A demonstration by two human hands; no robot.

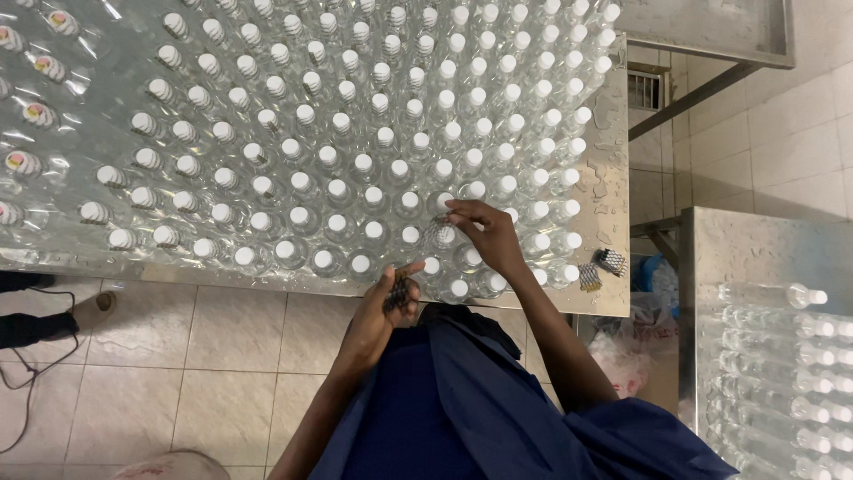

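Note:
Several clear plastic bottles with white caps [373, 133] stand packed upright on a steel table [613, 178]. My right hand [484, 233] reaches over the front rows and pinches a small striped cap seal [433, 233] above one bottle's cap. My left hand [391, 298] hovers at the table's front edge and grips a small dark stack of seals [399, 292]. Both sleeves are dark blue.
Two small bundles of seals [600, 268] lie on the table's right front corner. A second steel table [711, 267] at the right carries bottles lying on their sides [782, 356]. Labelled bottles [27, 116] stand at the far left. A person's foot [89, 307] and a cable sit on the tiled floor.

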